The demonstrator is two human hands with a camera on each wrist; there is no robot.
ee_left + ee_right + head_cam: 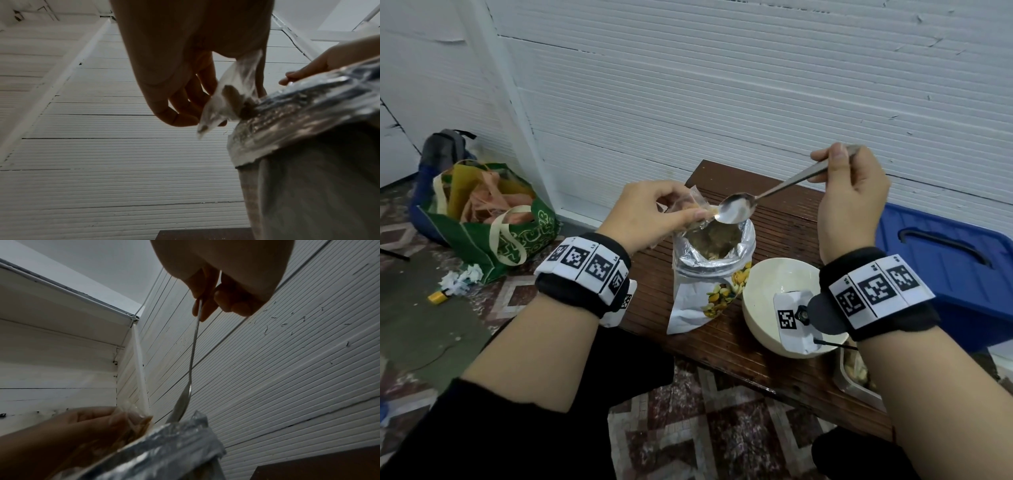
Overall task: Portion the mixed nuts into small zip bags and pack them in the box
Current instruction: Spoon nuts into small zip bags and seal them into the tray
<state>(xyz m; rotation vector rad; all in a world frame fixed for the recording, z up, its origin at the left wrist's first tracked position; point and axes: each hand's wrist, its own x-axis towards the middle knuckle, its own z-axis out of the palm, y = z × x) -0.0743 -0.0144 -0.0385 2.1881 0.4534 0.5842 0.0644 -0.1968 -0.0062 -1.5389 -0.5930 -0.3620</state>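
A large foil nut pouch [709, 270] stands open on the dark wooden table [774, 363], with nuts visible inside. My left hand [654, 212] pinches a small clear zip bag [693, 209] just above the pouch mouth; the left wrist view shows a few nuts in the zip bag [228, 99]. My right hand [849, 192] grips the handle of a metal spoon [739, 207], whose empty bowl sits at the zip bag's opening. In the right wrist view the spoon [192, 369] hangs down toward the foil pouch [164, 447].
A white bowl [767, 291] stands right of the pouch. A metal tray [856, 377] with nuts sits at the table's right front edge. A blue plastic box lid [941, 253] lies to the right. On the floor at the left is a green shopping bag [493, 219].
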